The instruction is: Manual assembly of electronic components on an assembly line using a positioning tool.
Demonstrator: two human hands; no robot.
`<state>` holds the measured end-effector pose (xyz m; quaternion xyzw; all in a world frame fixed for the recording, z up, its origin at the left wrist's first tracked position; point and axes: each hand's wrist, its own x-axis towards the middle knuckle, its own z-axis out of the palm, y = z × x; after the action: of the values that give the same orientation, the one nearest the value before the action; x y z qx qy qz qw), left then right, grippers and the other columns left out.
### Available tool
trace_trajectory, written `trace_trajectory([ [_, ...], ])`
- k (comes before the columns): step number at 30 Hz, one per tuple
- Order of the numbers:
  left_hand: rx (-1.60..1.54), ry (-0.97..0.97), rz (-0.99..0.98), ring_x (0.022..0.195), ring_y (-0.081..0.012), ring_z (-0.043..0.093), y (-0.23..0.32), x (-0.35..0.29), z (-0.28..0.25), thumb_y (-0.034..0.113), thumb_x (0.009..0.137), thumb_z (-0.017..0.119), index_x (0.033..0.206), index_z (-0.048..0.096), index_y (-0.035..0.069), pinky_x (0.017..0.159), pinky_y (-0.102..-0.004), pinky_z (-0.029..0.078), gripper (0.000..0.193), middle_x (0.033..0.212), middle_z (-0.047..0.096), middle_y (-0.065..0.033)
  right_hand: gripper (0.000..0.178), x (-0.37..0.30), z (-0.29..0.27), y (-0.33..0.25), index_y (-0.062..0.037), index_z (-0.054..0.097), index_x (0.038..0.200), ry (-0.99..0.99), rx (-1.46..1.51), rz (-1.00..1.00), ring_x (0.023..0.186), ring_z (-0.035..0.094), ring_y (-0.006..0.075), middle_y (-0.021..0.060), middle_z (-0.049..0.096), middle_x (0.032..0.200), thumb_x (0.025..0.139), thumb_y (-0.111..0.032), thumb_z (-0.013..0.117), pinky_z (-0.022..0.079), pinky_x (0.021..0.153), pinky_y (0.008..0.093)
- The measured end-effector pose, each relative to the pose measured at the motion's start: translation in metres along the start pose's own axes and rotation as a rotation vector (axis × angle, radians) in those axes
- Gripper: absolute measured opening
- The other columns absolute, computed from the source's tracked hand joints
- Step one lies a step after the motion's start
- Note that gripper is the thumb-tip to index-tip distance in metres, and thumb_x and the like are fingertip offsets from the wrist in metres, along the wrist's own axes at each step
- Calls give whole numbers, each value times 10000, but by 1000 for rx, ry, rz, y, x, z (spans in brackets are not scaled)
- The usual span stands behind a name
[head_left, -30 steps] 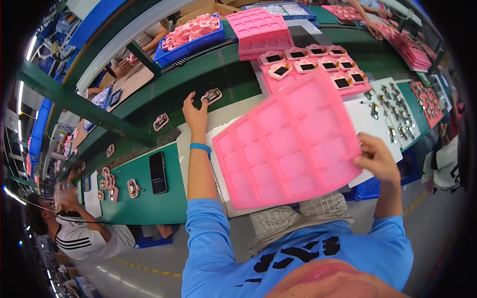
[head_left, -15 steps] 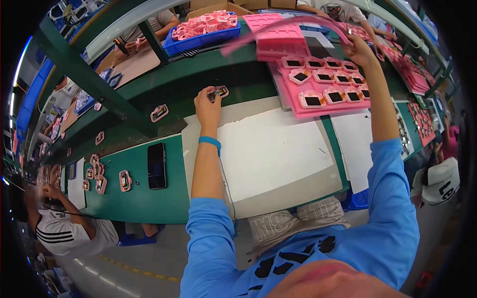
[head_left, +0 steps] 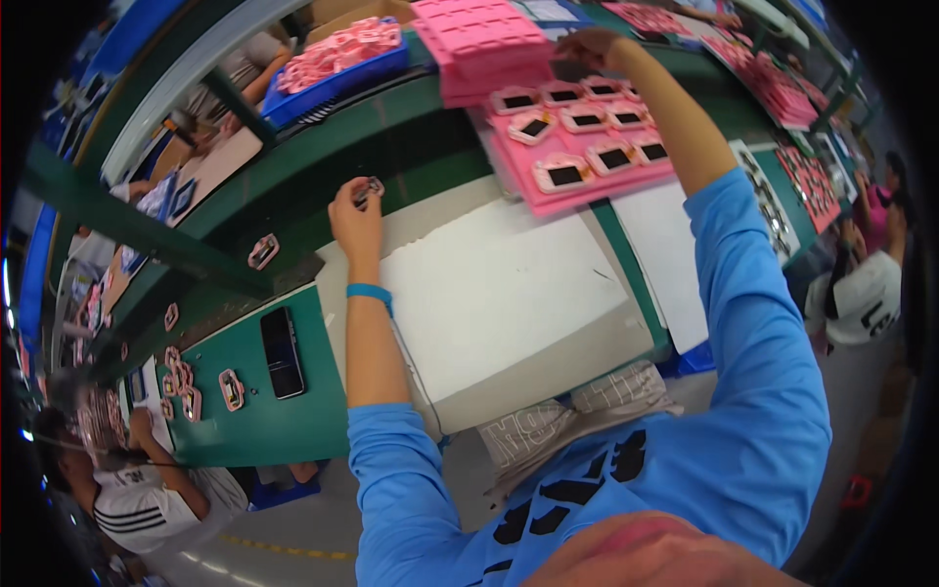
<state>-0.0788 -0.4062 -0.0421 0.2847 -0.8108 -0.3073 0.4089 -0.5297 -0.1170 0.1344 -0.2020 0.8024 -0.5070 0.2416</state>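
Observation:
My left hand [head_left: 356,223], a blue band on its wrist, holds a small pink-framed part [head_left: 373,186] over the dark green strip behind the white work sheet [head_left: 504,284]. The fingers are closed round the part and hide much of it. At the far side my right hand [head_left: 593,47] is by the right edge of a stack of pink trays [head_left: 484,39]. Its fingers are dark and smeared, so its grip is unclear. Below that hand lies a pink tray [head_left: 604,192] bearing several pink-framed pieces with black screens [head_left: 565,176], partly covered by my right forearm.
A blue bin [head_left: 342,86] of pink frames stands at the far left. Leftward on the green mat lie a black phone [head_left: 283,352] and several pink-framed parts [head_left: 231,388]. A green post [head_left: 147,220] slants across the left. Other people sit on both sides.
The pink sheet-like piece that my right hand was swinging no longer shows in it. That hand has come down beside the tray stack. My left hand keeps hold of the part. The view has shifted.

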Motion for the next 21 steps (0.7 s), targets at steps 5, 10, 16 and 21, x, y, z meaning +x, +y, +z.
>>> trace_trajectory([
  [5, -188, -359, -63, 799, -180, 705, 59, -1, -24, 139, 972, 684, 1158, 782, 51, 710, -273, 552, 227, 979, 793, -78, 299, -93, -99, 32, -113, 844, 942, 272, -541, -217, 491, 439, 85, -17, 621, 614, 980, -375, 703, 336, 483, 246],
  [10, -409, -656, -373, 766, -160, 680, 170, -29, 15, 211, 1018, 655, 1170, 776, 24, 607, -246, 483, 270, 1002, 790, -99, 387, -124, -166, 147, 12, 821, 949, 323, -534, -201, 583, 538, 138, 33, 635, 649, 963, -366, 740, 454, 597, 268],
  [16, -346, -639, -480, 761, -118, 628, 200, -22, 68, 277, 1028, 642, 1136, 783, 50, 593, -235, 431, 288, 933, 755, -52, 334, -105, -138, 170, 23, 772, 848, 299, -387, -150, 602, 497, 136, 32, 590, 684, 930, -301, 785, 419, 566, 277],
  [21, -384, -566, -525, 656, -89, 559, 194, -26, 73, 276, 1038, 636, 1046, 768, 46, 539, -228, 380, 266, 826, 692, -19, 309, -106, -145, 154, -42, 699, 756, 105, -111, -63, 562, 420, 96, -4, 532, 644, 939, -274, 789, 321, 496, 254],
])
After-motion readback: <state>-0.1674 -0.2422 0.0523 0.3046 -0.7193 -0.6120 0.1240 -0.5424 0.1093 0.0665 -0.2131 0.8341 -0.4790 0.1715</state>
